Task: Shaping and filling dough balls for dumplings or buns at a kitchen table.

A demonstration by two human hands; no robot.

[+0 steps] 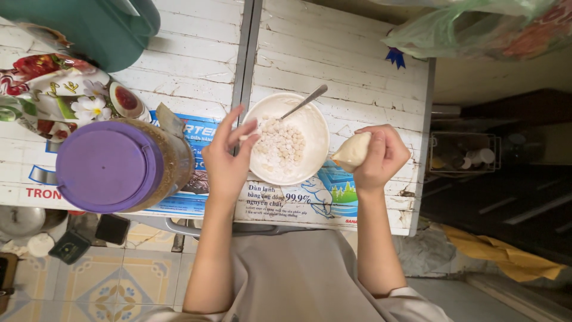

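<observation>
The person works at a white, cracked wooden table (333, 53) whose near edge runs just above the lap and whose right edge drops off beside the right hand (381, 156); past that edge lies dark floor and a small wire rack (462, 152); the right hand is clamped on a lump of pale dough (353, 151), fingers curled round its back half; the lump's long axis runs roughly left to right, its narrowed end pointing left and slightly down toward the white bowl (313, 128), nearly touching the rim; the left hand (227, 156) sits at the bowl's left rim, thumb and forefinger pinched together on a tiny piece of dough (244, 137), the other fingers spread upward; the bowl stands on a printed blue-and-white sheet (298, 200) between the two hands and holds many small floured dough balls (281, 146); a metal spoon (305, 101) leans in it, handle pointing up and right over the rim; room to the left is tight, since a jar with a purple lid (107, 164) stands just beside the left wrist, with a floral packet (56, 89) and a green container (101, 27) behind it; the boards beyond the bowl are open up to a plastic bag (476, 27) at the far right corner.
</observation>
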